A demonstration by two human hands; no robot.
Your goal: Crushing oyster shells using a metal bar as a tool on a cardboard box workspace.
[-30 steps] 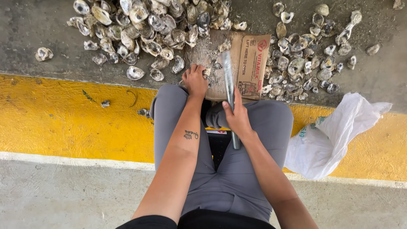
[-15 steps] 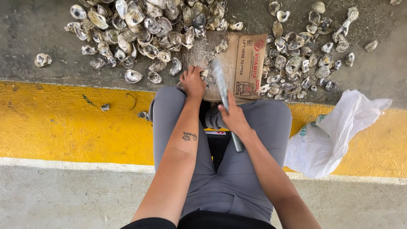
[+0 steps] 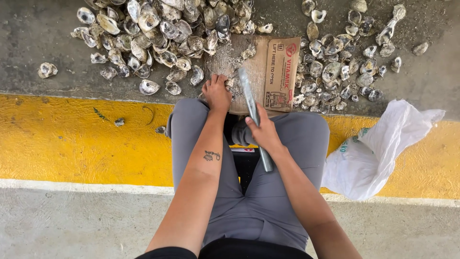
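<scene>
The right hand point(image 3: 262, 130) has its fingers wrapped fully round the middle of a long grey metal bar point(image 3: 254, 120), which runs from below the wrist, over the lap, up toward the flattened brown cardboard sheet point(image 3: 268, 67). The left hand point(image 3: 216, 92) is curled almost closed over a small rough grey oyster shell point(image 3: 229, 82), pressing it down at the near edge of the cardboard — just left of the bar's far tip. The shell itself is mostly hidden under the fingers; pale grit and crumbs lie scattered just beyond it.

Beyond the left fingers a dense heap of grey-white oyster shells point(image 3: 158, 29) spreads across the concrete floor point(image 3: 38, 38); a looser scatter of shells point(image 3: 345, 57) lies beyond and right of the right hand. Both piles crowd the cardboard's sides, leaving only its middle strip open. Nearer, the yellow painted kerb point(image 3: 72, 144) runs under the grey-trousered knees point(image 3: 297, 139) — and a crumpled white plastic bag point(image 3: 378, 148) sits well right of the right fingers.
</scene>
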